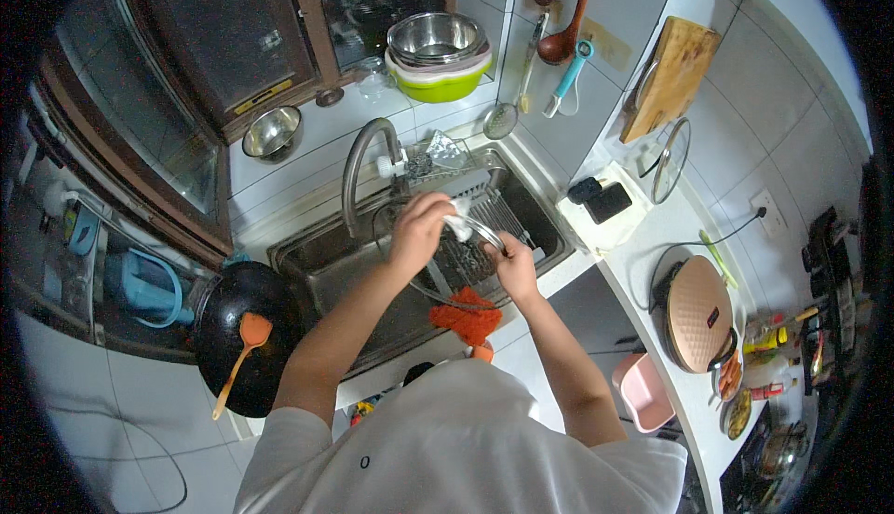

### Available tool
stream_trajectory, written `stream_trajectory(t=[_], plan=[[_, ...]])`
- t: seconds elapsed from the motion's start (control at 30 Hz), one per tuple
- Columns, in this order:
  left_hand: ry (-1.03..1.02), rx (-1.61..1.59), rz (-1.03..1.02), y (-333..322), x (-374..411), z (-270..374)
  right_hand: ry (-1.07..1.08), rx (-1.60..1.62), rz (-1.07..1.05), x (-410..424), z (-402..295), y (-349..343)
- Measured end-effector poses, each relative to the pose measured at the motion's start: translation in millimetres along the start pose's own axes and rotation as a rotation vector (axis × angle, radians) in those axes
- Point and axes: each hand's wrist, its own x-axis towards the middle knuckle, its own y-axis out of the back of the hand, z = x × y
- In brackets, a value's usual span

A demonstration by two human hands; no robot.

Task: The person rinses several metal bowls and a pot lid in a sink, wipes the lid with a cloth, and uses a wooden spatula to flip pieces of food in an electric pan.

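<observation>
Over the double-bowl steel sink point(559, 248), my left hand point(421, 224) presses a white cloth point(459, 221) against a curved metal handle point(487, 233). My right hand point(515, 265) grips the lower right end of that handle. A thin round rim point(426, 290) curves below my hands; it looks like part of a large glass lid with this handle, though the join is hard to see. Beneath is a wire drying rack point(499, 214) in the right bowl. An orange-red cloth point(466, 317) lies at the sink's front edge, below the rim.
The curved faucet point(349, 186) rises behind the left bowl. At left, a black wok point(230, 290) holds an orange spatula point(255, 332). Steel and green bowls point(440, 88) stand on the back ledge. On the right counter are a phone-like black object point(607, 203) and a round electric griddle point(698, 315).
</observation>
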Motion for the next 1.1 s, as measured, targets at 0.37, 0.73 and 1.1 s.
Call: stream_trajectory(t=[0.37, 0.73, 1.1], plan=[[0.253, -0.211, 0.029, 9, -8, -34, -0.014, 0.062, 0.02, -4, -1, -1], [-0.113, 0.019, -0.164, -31, 2, 33, 0.076, 0.036, 0.108, -4, 13, -5], [-0.059, -0.035, -0.141, 4, 2, 8, 0.21, -0.31, -0.064, 19, -36, 11]])
